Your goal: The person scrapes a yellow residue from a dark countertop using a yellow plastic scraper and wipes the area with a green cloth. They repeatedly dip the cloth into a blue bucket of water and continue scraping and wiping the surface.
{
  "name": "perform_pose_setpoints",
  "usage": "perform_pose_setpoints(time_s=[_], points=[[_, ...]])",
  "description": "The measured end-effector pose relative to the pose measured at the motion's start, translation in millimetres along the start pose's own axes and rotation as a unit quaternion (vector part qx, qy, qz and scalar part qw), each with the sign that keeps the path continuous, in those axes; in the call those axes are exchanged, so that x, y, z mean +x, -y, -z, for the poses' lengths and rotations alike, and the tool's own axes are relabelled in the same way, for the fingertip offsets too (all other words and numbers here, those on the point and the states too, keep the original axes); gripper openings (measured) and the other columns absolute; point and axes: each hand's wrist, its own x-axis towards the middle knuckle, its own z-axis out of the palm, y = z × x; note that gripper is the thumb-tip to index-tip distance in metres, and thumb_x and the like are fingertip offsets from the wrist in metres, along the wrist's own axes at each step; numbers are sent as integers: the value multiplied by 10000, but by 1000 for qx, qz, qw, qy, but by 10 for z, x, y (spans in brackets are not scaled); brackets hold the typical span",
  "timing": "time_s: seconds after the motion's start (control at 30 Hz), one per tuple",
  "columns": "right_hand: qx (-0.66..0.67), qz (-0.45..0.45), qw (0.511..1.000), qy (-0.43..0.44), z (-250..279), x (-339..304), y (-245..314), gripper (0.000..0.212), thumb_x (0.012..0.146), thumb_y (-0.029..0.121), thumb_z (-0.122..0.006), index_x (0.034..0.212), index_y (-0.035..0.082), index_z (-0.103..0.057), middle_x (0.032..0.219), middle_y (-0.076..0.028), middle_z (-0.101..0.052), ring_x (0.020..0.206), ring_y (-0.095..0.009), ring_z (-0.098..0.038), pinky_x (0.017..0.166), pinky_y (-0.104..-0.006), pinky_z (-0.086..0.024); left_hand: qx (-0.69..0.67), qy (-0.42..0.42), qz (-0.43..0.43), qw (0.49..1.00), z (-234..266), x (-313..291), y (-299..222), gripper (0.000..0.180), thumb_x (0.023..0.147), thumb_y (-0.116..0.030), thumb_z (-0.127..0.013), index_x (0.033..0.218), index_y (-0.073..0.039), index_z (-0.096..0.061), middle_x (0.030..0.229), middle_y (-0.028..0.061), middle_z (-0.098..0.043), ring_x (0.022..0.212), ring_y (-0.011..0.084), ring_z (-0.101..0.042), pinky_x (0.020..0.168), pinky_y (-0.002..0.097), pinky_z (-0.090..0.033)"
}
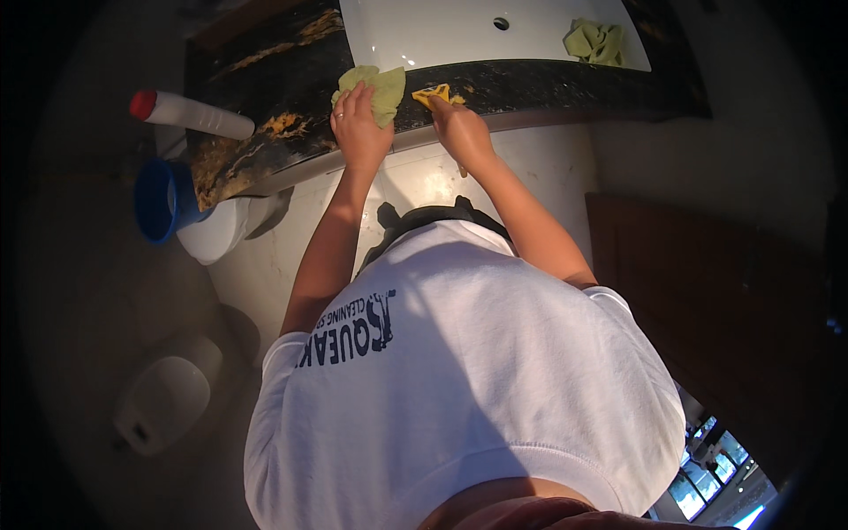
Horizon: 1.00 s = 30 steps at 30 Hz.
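My left hand (360, 125) presses a crumpled light green cloth (389, 93) onto the black, gold-veined countertop (291, 35), beside the sink's front corner. Its fingers lie over the cloth. A short way to the right, my right hand (465, 134) is closed around a small hand tool with a yellow, dark-marked head (432, 94). That head rests at the counter's front strip, and what seems to be a handle end shows below the hand. The exact kind of tool cannot be made out. Inside the white sink (424, 40), at its right end, lies another crumpled green cloth (596, 42).
A white canister with a red top (199, 115) stands at the counter's left end. Below it are a blue bucket (157, 201) and a white rounded fixture (212, 231). Another white bathroom fixture (168, 397) is at lower left. A brown wooden panel (689, 274) borders the right.
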Motion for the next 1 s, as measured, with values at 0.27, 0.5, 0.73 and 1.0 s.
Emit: perform_pose_setpoints(time_s=[0.27,0.5,0.73,1.0], points=[[-8,2,1000,26,44,-497,7,326,856,156,-594,1175,90,-595,812,-169,-632,632,-348,-627,577,-437,-517,11,-12,-1,1000,13,5,-37,551,678,-137,-729,1205,-79,-576,1305,81,-530,1235,320,-445,1052,451,-313],[-18,4,999,29,72,-538,-101,335,858,132,-590,1193,129,-597,798,-132,-597,611,-323,-614,557,-417,-512,7,-8,-5,1000,-6,4,3,535,697,-175,-730,1201,-82,-578,1309,74,-521,1249,311,-427,1055,460,-302],[-23,29,999,37,104,-511,-204,342,864,124,-581,1205,127,-595,796,-131,-593,605,-322,-609,549,-414,-511,7,-4,1,1000,2,6,-22,547,687,-174,-738,1202,-81,-579,1308,73,-520,1251,307,-424,1058,453,-297],[-31,-26,998,52,-11,-471,-41,351,868,139,-588,1218,132,-581,825,-154,-626,657,-357,-625,594,-443,-511,14,-19,-2,1000,25,10,-54,544,681,-129,-726,1203,-79,-582,1289,88,-546,1223,312,-460,1051,441,-315]])
